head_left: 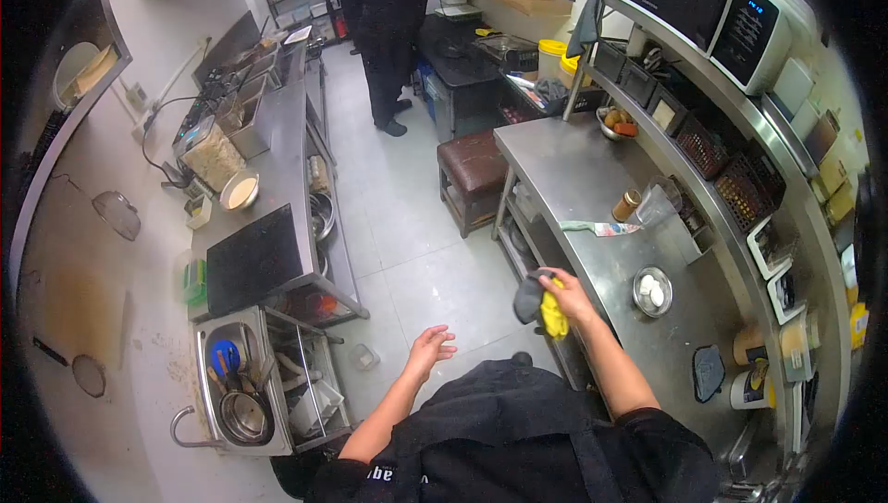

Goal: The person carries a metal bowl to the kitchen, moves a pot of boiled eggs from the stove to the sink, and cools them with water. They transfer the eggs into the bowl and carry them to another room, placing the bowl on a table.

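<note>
My right hand (568, 298) grips a bundle of cloth, one part dark grey and one part a yellow cloth (555, 320), beside the front edge of the steel table (592, 267). My left hand (431, 351) is empty, fingers stretched out and somewhat apart, above the floor. On the table near my right hand stands a metal bowl (653, 291) with white, egg-like pieces in it. A knife (601, 227) lies farther back, beside a brown jar (626, 205) and a clear plastic container (659, 202). A dark grey cloth (709, 374) lies closer to me.
To my left are a sink (222, 337) holding pans and a counter with a black board (254, 258) and a bowl (240, 190). A brown stool (472, 170) stands by the aisle. A person (398, 31) in black works farther back. A microwave (703, 4) sits above the table.
</note>
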